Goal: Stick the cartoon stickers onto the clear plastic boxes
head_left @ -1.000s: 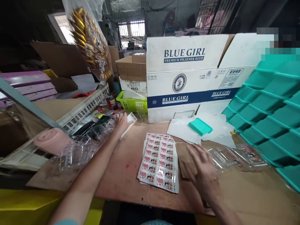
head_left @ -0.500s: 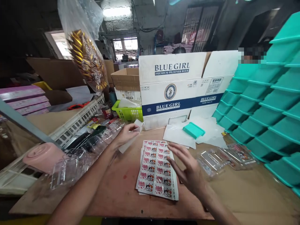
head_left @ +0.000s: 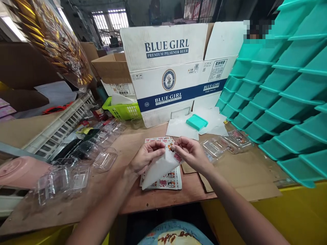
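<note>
Over the table, both hands meet at a strip of cat stickers [head_left: 159, 167], bent so its white back shows toward me and a printed part shows by my right fingers. My left hand [head_left: 146, 158] is closed, pinching the strip's upper edge. My right hand [head_left: 191, 154] is closed too, thumb and fingertips pinching the strip's printed corner. Beneath lies a stack of sticker sheets [head_left: 171, 183] with pink lettering and cats, partly hidden by the strip and hands. Whether a single sticker is lifting off its backing I cannot tell.
A white beer carton [head_left: 196, 78] stands behind. A turquoise tray [head_left: 196, 121] lies on white sheets [head_left: 178, 129]. Stacked turquoise trays [head_left: 278, 105] rise at right. Clear plastic cases [head_left: 216, 149] lie on both sides. A green basket [head_left: 122, 110] and pink bowl [head_left: 22, 173] are at left.
My left hand came back from the far left with the strip to above the stack. My right hand, open beside the stack before, now pinches the strip. The view has tilted downward.
</note>
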`<action>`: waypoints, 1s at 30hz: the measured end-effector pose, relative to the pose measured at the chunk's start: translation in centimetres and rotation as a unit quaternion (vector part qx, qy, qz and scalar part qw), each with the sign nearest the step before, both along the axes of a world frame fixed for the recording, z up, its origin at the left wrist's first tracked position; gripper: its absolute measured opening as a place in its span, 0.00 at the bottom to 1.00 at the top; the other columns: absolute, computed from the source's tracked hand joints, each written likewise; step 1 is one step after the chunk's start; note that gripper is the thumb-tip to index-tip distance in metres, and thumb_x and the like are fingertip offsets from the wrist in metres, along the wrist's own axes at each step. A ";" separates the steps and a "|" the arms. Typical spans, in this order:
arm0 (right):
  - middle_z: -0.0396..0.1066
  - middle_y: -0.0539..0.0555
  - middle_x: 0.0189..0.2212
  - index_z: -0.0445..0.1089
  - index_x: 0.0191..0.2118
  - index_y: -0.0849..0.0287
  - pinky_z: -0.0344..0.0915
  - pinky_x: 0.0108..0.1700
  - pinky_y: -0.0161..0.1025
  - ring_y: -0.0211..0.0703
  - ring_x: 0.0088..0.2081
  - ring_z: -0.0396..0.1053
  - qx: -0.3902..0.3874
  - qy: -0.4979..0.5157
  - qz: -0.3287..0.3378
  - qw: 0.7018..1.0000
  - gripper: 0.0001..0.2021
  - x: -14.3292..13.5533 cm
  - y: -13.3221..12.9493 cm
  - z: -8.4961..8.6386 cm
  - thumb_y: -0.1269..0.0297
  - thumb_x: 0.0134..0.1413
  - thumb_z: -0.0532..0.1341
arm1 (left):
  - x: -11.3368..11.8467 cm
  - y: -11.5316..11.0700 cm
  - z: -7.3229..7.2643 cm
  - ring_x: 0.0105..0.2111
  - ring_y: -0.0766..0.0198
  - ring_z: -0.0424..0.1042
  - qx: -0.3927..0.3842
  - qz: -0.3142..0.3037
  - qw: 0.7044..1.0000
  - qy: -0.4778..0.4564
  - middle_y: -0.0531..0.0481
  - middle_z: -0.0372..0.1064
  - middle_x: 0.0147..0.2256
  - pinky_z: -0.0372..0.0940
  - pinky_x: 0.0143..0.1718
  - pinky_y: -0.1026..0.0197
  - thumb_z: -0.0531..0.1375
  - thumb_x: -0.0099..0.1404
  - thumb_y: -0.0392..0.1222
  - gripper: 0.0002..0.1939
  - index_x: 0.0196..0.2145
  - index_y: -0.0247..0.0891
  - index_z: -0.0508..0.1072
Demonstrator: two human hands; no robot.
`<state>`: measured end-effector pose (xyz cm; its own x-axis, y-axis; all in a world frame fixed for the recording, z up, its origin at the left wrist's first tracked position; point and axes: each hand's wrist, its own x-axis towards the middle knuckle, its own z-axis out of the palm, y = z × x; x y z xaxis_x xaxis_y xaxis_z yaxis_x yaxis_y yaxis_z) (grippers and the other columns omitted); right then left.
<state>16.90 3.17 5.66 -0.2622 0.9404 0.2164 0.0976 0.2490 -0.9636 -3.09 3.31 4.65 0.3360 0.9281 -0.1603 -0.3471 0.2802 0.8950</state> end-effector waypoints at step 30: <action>0.68 0.50 0.26 0.70 0.29 0.59 0.62 0.35 0.36 0.38 0.30 0.65 -0.007 0.129 -0.165 0.978 0.10 1.7 2.3 -4.1 0.58 0.56 0.65 | 0.9 0.8 -5.6 0.31 0.63 0.72 0.092 0.139 0.971 0.170 0.47 0.76 0.33 0.68 0.36 0.60 0.68 0.55 0.48 0.14 0.35 0.36 0.79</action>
<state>18.60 5.44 1.58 0.1166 0.9682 0.2214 -0.0760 0.2310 -0.9700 -2.23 4.07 -0.95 0.0253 0.9988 -0.0409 -0.0625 0.0424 0.9971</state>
